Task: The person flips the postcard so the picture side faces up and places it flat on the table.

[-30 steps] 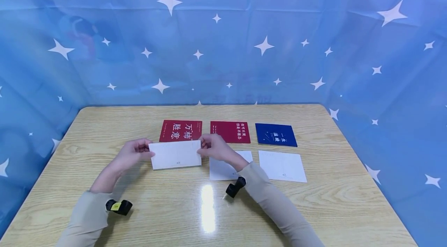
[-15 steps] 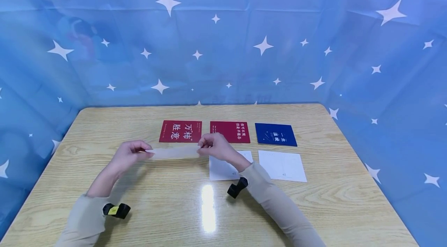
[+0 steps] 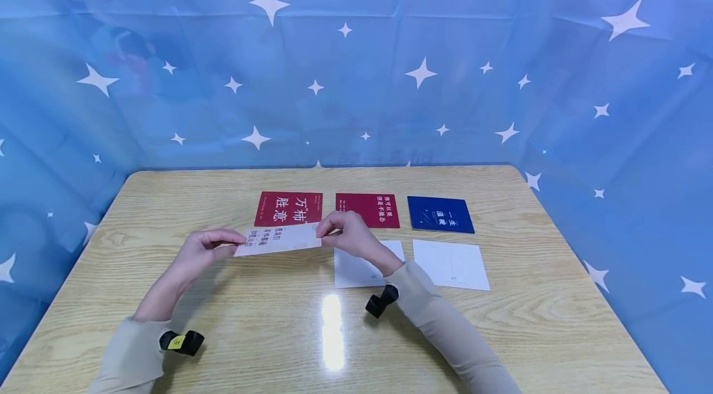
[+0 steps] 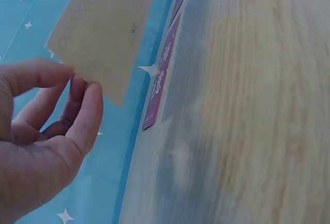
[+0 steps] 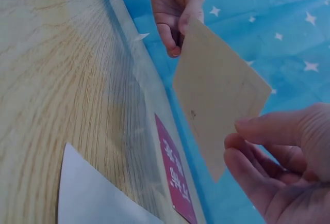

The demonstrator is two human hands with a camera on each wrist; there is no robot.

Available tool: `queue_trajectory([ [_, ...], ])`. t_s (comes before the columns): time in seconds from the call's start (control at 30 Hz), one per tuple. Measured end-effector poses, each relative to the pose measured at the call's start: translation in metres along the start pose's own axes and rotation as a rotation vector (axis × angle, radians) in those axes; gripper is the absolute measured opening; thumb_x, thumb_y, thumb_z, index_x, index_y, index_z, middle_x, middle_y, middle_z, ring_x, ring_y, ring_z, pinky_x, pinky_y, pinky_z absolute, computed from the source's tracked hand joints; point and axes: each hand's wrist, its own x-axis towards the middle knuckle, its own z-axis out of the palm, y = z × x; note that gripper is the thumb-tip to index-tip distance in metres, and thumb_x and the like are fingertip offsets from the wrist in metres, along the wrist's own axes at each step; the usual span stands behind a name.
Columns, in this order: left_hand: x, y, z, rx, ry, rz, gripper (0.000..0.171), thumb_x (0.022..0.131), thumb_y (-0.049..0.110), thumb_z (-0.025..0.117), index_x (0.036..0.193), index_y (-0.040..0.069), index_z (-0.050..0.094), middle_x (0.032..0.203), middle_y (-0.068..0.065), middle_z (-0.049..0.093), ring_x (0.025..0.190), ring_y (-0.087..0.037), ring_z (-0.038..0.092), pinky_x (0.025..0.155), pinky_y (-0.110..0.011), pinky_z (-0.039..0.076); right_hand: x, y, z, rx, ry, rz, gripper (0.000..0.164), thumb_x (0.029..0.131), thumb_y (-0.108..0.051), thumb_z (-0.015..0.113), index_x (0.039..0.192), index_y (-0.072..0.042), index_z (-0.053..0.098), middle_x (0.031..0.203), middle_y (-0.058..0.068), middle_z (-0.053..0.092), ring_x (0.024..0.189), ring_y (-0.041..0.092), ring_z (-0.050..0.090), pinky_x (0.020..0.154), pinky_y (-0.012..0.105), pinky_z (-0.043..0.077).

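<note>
A pale postcard (image 3: 286,239) with dark printed characters hangs over the table, held between both hands. My left hand (image 3: 199,252) pinches its left end between thumb and fingers. At the opposite end, my right hand (image 3: 352,237) pinches the edge the same way. Both wrist views show the card's plain underside (image 4: 105,33), which carries a small mark. Just behind it in the head view lies a red postcard (image 3: 288,205) with white characters. Below my right forearm is a white card (image 3: 356,267), partly covered by that hand.
Along the back of the wood-grain table (image 3: 267,332) lie a second red postcard (image 3: 370,211) and a blue postcard (image 3: 440,214). Another white card (image 3: 451,264) lies in front of the blue one. A blue star-patterned cloth (image 3: 356,109) hangs behind the table.
The held postcard has been turned over between the hands: its white back faced the head camera, then it was nearly edge-on, and now its printed face shows.
</note>
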Motion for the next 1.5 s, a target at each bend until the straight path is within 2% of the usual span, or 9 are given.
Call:
queue_trajectory([
  [0.2, -0.001, -0.002, 0.001, -0.016, 0.001, 0.006, 0.029, 0.083, 0.01, 0.07, 0.108, -0.004, 0.067, 0.104, 0.011, 0.066, 0.095, -0.004, 0.057, 0.074, -0.022, 0.048, -0.001, 0.003, 0.0, 0.008, -0.021, -0.047, 0.011, 0.083, 0.008, 0.063, 0.086, -0.002, 0.067, 0.097, 0.01, 0.063, 0.09, 0.018, 0.059, 0.075, 0.023, 0.053],
  [0.4, 0.0, -0.007, 0.006, -0.032, 0.043, 0.085, 0.037, 0.077, -0.004, 0.071, 0.112, -0.011, 0.061, 0.104, 0.002, 0.066, 0.089, -0.004, 0.059, 0.071, -0.02, 0.051, -0.004, 0.002, 0.003, 0.071, -0.03, -0.025, 0.011, 0.083, 0.006, 0.065, 0.092, 0.0, 0.065, 0.097, 0.011, 0.06, 0.087, 0.017, 0.061, 0.074, 0.024, 0.053],
  [0.53, 0.001, -0.011, 0.009, -0.065, 0.055, 0.106, 0.045, 0.075, -0.01, 0.068, 0.118, -0.016, 0.054, 0.105, 0.006, 0.062, 0.088, -0.003, 0.059, 0.073, -0.02, 0.052, -0.006, 0.001, 0.006, 0.134, -0.033, 0.032, 0.03, 0.077, 0.005, 0.072, 0.105, 0.001, 0.062, 0.108, 0.012, 0.056, 0.092, 0.022, 0.062, 0.078, 0.025, 0.053],
  [0.63, 0.001, -0.013, 0.01, -0.06, 0.063, 0.111, 0.047, 0.075, -0.012, 0.067, 0.12, -0.016, 0.054, 0.114, -0.007, 0.059, 0.089, -0.003, 0.058, 0.075, -0.02, 0.052, -0.007, 0.002, 0.008, 0.149, -0.028, 0.04, 0.042, 0.076, 0.006, 0.073, 0.116, 0.002, 0.059, 0.12, 0.014, 0.052, 0.093, 0.027, 0.061, 0.079, 0.027, 0.053],
  [0.73, 0.001, -0.014, 0.01, -0.047, 0.064, 0.11, 0.047, 0.076, -0.013, 0.067, 0.121, -0.014, 0.054, 0.122, -0.023, 0.052, 0.09, -0.002, 0.057, 0.077, -0.019, 0.051, -0.008, 0.003, 0.01, 0.145, -0.02, 0.034, 0.053, 0.075, 0.006, 0.073, 0.124, 0.004, 0.055, 0.131, 0.018, 0.045, 0.094, 0.032, 0.061, 0.081, 0.032, 0.053],
  [0.8, 0.0, -0.015, 0.01, -0.041, 0.061, 0.107, 0.048, 0.076, -0.013, 0.066, 0.122, -0.014, 0.053, 0.126, -0.029, 0.047, 0.09, -0.002, 0.057, 0.078, -0.019, 0.051, -0.008, 0.003, 0.012, 0.133, -0.011, 0.036, 0.06, 0.074, 0.006, 0.074, 0.129, 0.006, 0.051, 0.138, 0.02, 0.039, 0.094, 0.033, 0.06, 0.082, 0.034, 0.052],
  [1.03, -0.001, -0.02, 0.011, -0.024, 0.046, 0.092, 0.05, 0.075, -0.013, 0.066, 0.123, -0.014, 0.052, 0.129, -0.03, 0.045, 0.089, -0.003, 0.057, 0.078, -0.018, 0.051, -0.012, 0.007, 0.018, 0.095, -0.016, 0.039, 0.079, 0.072, 0.007, 0.075, 0.14, 0.008, 0.034, 0.145, 0.023, 0.03, 0.092, 0.03, 0.06, 0.082, 0.028, 0.052],
  [1.3, -0.001, -0.024, 0.01, 0.011, 0.013, 0.064, 0.053, 0.074, -0.012, 0.066, 0.124, -0.015, 0.05, 0.127, -0.032, 0.046, 0.088, -0.006, 0.06, 0.078, -0.019, 0.051, -0.017, 0.008, 0.026, 0.094, -0.067, 0.046, 0.084, 0.07, 0.008, 0.076, 0.141, 0.009, 0.03, 0.146, 0.025, 0.027, 0.092, 0.03, 0.06, 0.084, 0.03, 0.051],
  [1.5, -0.001, -0.024, 0.01, 0.07, -0.022, 0.048, 0.056, 0.072, -0.014, 0.067, 0.125, -0.017, 0.047, 0.132, -0.031, 0.043, 0.092, -0.02, 0.06, 0.077, -0.019, 0.051, -0.018, 0.008, 0.03, 0.052, -0.083, 0.1, 0.084, 0.071, 0.005, 0.077, 0.141, 0.008, 0.03, 0.146, 0.024, 0.027, 0.092, 0.026, 0.06, 0.083, 0.025, 0.051],
])
